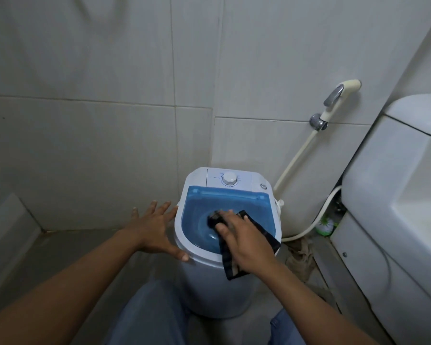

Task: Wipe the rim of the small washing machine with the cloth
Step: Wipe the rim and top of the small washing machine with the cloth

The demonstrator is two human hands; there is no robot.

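Observation:
A small white washing machine (210, 287) stands on the floor in the corner, with a translucent blue lid (199, 215) and a white rim (178, 220) around it. A dark checked cloth (271, 239) lies across the lid and hangs over the front right rim. My right hand (244, 242) presses flat on the cloth, fingers toward the lid's middle. My left hand (157, 227) is spread wide at the machine's left side, thumb touching the front left rim, holding nothing.
A white dial (229, 178) sits on the control panel at the back of the machine. A bidet sprayer (339, 98) and its hose hang on the tiled wall to the right. A white toilet tank (396, 185) stands close on the right. My knees are below the machine.

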